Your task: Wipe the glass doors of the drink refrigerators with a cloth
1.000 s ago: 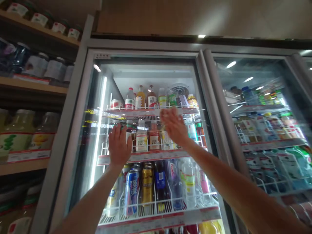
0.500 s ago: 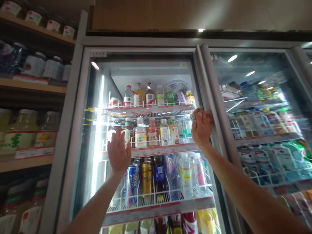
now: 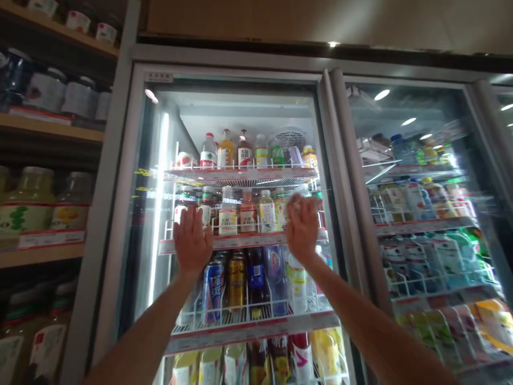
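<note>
My left hand (image 3: 192,240) lies flat on the glass door (image 3: 140,214) of a lit drinks fridge, fingers stretched upward, at the height of the second shelf (image 3: 240,241). My right hand (image 3: 302,227) presses against the same glass further right, fingers curled, with a small pale patch showing at the fingertips that I cannot name. Behind the glass stand rows of bottles (image 3: 248,211) and, one shelf lower, cans (image 3: 236,278).
A second glass-door fridge (image 3: 420,214) full of bottles stands to the right, past the grey door frame (image 3: 344,176). Wooden shelves (image 3: 48,131) with large jars line the wall on the left.
My right hand swept from the middle of the door to its right edge and has come back left and lower, its fingers now curled. My left hand stayed flat on the glass.
</note>
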Demonstrator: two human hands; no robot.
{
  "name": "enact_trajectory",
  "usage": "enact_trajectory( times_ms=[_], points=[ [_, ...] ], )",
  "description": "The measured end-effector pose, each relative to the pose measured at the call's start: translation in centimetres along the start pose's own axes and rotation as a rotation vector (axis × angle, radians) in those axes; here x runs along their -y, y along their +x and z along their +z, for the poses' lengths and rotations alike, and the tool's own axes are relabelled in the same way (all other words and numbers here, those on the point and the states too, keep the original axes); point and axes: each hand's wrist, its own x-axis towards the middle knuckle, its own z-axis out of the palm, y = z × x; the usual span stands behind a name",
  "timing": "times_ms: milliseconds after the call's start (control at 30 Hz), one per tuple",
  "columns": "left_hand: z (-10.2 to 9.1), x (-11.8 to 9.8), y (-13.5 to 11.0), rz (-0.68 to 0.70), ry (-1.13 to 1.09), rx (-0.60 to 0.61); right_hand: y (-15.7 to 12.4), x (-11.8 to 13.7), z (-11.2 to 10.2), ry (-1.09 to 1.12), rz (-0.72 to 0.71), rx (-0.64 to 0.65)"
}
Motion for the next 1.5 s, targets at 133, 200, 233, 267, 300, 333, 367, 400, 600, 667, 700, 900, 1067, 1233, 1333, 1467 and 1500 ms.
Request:
enact_trajectory(
  times_ms=[133,200,233,267,300,333,367,400,600,667,700,900,1067,1233,1333,1467,1500],
  points=[
    [-0.7,0.1,-1.6,0.047,0.016,0.022,-1.9,-0.4,-1.0,0.023,-0.242,0.152],
    [-1.1,0.3,-3.0,0.074,0.031,0.046,-2.1,-2.7,-1.6,-0.042,-0.003,0.029],
    [-1.3,0.4,-3.6,0.081,0.041,0.051,-2.3,-3.6,-1.8,-0.060,0.097,-0.031],
    [-1.3,0.4,-4.1,0.088,0.050,0.049,-2.5,-4.1,-1.8,-0.066,0.152,-0.075],
    [-1.4,0.5,-4.5,0.090,0.056,0.044,-2.9,-4.0,-1.8,-0.057,0.162,-0.101],
    [-1.3,0.5,-4.7,0.089,0.059,0.037,-3.5,-3.3,-1.7,-0.035,0.131,-0.104],
    [-1.3,0.6,-4.8,0.086,0.059,0.031,-4.1,-2.2,-1.6,-0.006,0.065,-0.080],
    [-1.3,0.6,-4.8,0.086,0.054,0.032,-4.7,-1.1,-1.5,0.027,-0.024,-0.029],
    [-1.3,0.4,-4.5,0.097,0.048,0.029,-4.6,-0.7,-1.5,-0.017,-0.032,0.022],
    [-1.4,0.3,-4.5,0.096,0.061,0.029,-3.9,-0.5,-1.2,-0.058,0.148,-0.090],
    [-1.4,0.3,-4.6,0.099,0.065,0.026,-3.7,0.3,-0.9,-0.049,0.166,-0.088],
    [-1.6,0.5,-4.8,0.105,0.060,0.034,-4.4,5.8,-0.4,0.147,-0.336,0.241],
    [-1.6,0.7,-5.3,0.100,0.072,0.055,-4.2,3.1,-0.4,0.052,0.125,-0.061],
    [-1.7,0.8,-5.3,0.097,0.066,0.056,-5.2,6.3,-0.2,0.193,-0.283,0.229],
    [-1.7,0.8,-5.3,0.099,0.069,0.063,-5.2,5.0,-0.5,0.134,-0.133,0.144],
    [-1.7,0.8,-5.3,0.094,0.064,0.073,-5.0,3.6,-0.7,0.041,0.135,-0.039],
    [-1.7,0.7,-5.3,0.090,0.060,0.073,-5.2,3.9,-0.7,0.070,0.046,0.016]
  ],
)
